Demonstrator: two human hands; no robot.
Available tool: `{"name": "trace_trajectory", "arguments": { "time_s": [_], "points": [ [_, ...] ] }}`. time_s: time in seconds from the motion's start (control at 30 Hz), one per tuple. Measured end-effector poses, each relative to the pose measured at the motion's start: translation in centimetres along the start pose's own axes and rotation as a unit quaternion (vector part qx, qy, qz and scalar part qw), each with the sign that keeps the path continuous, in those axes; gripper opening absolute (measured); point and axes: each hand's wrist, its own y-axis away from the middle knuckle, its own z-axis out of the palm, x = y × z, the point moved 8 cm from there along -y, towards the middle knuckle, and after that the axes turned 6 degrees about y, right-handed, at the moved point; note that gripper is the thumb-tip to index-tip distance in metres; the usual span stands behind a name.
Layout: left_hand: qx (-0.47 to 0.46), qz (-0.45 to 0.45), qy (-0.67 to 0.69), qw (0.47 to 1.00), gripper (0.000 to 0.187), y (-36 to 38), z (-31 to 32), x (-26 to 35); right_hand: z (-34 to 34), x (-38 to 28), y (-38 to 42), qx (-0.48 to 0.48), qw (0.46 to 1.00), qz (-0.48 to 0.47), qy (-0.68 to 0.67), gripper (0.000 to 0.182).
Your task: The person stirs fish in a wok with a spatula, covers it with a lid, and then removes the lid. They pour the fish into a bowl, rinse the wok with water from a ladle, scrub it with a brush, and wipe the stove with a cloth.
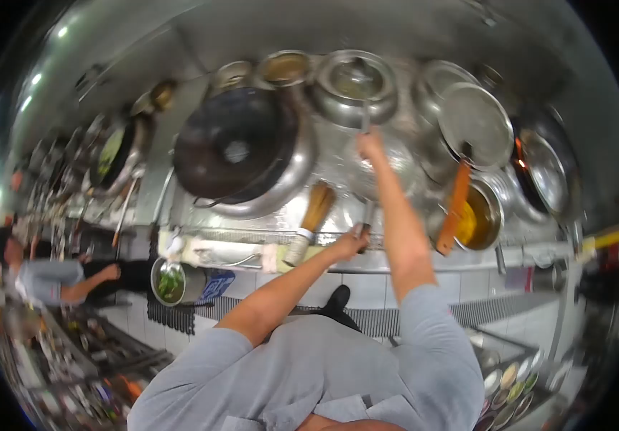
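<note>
My right hand [370, 144] is closed around the handle of a ladle [365, 115]. Its bowl reaches into a large metal pot [321, 108] at the back of the counter, over some liquid. Lower down, my left hand [352, 243] grips the handle of a round metal pan [388, 169], which is blurred and pale against the shiny worktop. Left of that handle lies a bamboo brush [316, 208] with a pale band. To the right, a mesh strainer [474, 126] rests over pots, and a separate-looking orange wooden handle [455, 205] slants beside it.
A big dark wok [234, 144] sits at left on the stove. Yellow liquid fills a pot [496, 223] at right. Below the counter edge hangs or stands a pot of greens [187, 284]. A co-worker [51, 276] stands at far left. Food containers [510, 388] are behind me.
</note>
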Motion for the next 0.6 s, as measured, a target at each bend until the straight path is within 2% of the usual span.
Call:
{"name": "trace_trajectory", "arguments": {
  "time_s": [0.03, 0.07, 0.1, 0.13, 0.17, 0.2, 0.27, 0.3, 0.33, 0.37, 0.4, 0.47, 0.57, 0.6],
  "points": [
    [0.080, 0.065, -0.138, 0.985, 0.068, 2.8, -2.1, 3.4, 0.6, 0.1, -3.9, -0.019, 1.000, -0.018, 0.003, 0.024],
    [0.066, 0.079, -0.108, 0.989, 0.060, 5.7, -3.8, 5.7, 3.4, 6.0, -14.8, -0.157, 0.979, 0.021, -0.130, 0.015],
    [0.053, 0.098, -0.079, 0.991, 0.052, 8.8, -5.7, 7.3, 2.1, 2.0, -12.8, -0.175, 0.961, 0.041, -0.210, 0.012],
    [0.104, 0.138, -0.067, 0.983, 0.034, 12.2, -8.4, 7.8, 0.5, -1.8, -10.0, -0.191, 0.936, 0.070, -0.287, 0.017],
    [0.136, 0.088, -0.042, 0.986, 0.027, 15.2, -11.2, 7.0, 1.5, -1.7, -11.2, -0.235, 0.848, 0.175, -0.442, 0.019],
    [0.163, 0.039, -0.016, 0.986, 0.021, 18.0, -13.9, 5.9, 1.0, -3.6, -9.6, -0.242, 0.812, 0.156, -0.508, 0.020],
    [0.321, 0.022, -0.141, 0.936, 0.019, 23.3, -20.5, 3.6, 2.2, -4.1, -7.8, -0.286, 0.745, 0.138, -0.587, 0.019],
    [0.394, 0.076, -0.182, 0.898, 0.016, 25.8, -23.7, 3.4, 2.9, -4.5, -5.6, -0.311, 0.733, 0.117, -0.593, 0.015],
    [0.450, 0.131, -0.210, 0.858, 0.020, 27.9, -26.5, 3.2, 3.2, -5.2, -3.9, -0.332, 0.722, 0.095, -0.599, 0.012],
    [0.490, 0.138, -0.293, 0.810, 0.036, 29.4, -28.8, 3.8, 3.6, -6.3, -2.5, -0.335, 0.709, 0.093, -0.613, 0.009],
    [0.484, 0.143, -0.309, 0.806, 0.053, 30.3, -31.0, 5.5, 3.7, -7.6, -0.5, -0.332, 0.697, 0.089, -0.629, 0.009],
    [0.497, 0.200, -0.377, 0.756, 0.060, 30.9, -33.8, 8.4, 3.0, -10.1, 3.9, -0.340, 0.670, 0.065, -0.657, 0.018],
    [0.450, 0.169, -0.456, 0.749, 0.064, 28.5, -35.8, 7.6, 2.8, -15.4, 10.5, -0.324, 0.661, 0.059, -0.674, 0.027],
    [0.436, 0.172, -0.422, 0.776, 0.063, 27.2, -36.4, 5.3, 3.2, -16.8, 13.3, -0.315, 0.653, 0.078, -0.684, 0.028]
  ]
}}
